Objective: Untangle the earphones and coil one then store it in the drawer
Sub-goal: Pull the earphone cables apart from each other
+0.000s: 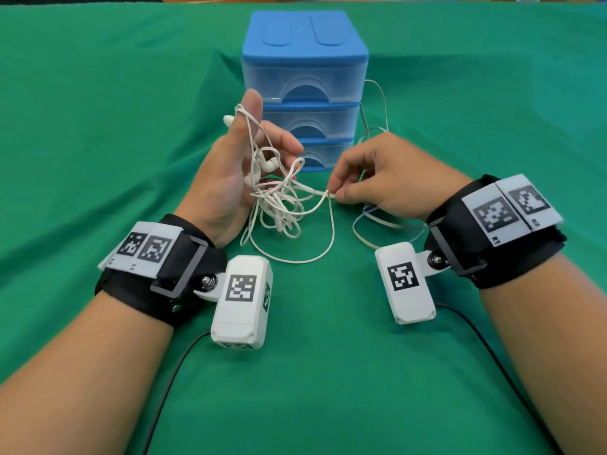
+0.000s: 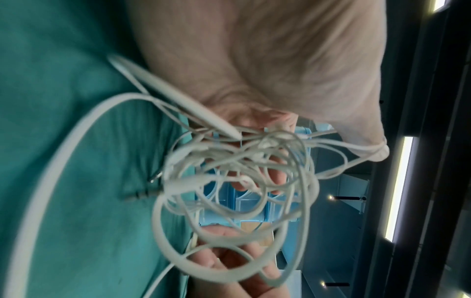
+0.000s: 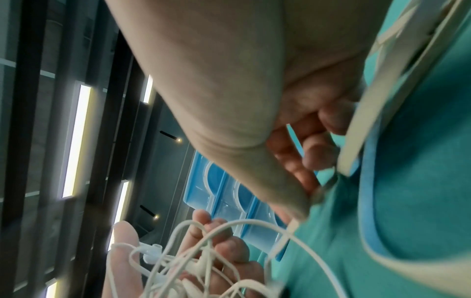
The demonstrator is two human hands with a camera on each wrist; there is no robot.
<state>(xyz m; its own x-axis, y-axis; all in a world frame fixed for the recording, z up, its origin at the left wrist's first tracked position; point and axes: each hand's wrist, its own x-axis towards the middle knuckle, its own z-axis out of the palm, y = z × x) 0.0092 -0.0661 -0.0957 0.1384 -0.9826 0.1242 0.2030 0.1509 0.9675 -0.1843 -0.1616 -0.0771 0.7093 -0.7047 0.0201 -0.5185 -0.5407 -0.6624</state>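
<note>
I'm mid-untangle: my left hand point(image 1: 230, 178), fingers loosely spread, has the knotted white earphones point(image 1: 279, 198) draped over it above the worktop point(image 1: 98, 126), my right hand point(image 1: 377, 178) pinching one strand. Next I'd ease that strand free; the drawer unit point(image 1: 305, 87) stands closed behind

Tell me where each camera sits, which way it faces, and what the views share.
Head: worn on the head, looks forward and down at the drawers; shows both forearms, left hand and right hand.
Left wrist: at the left wrist, looks along the palm into the tangle.
Right wrist: at the right wrist, looks past the right hand to the left hand.
Shared: all show the tangle and drawers.
</note>
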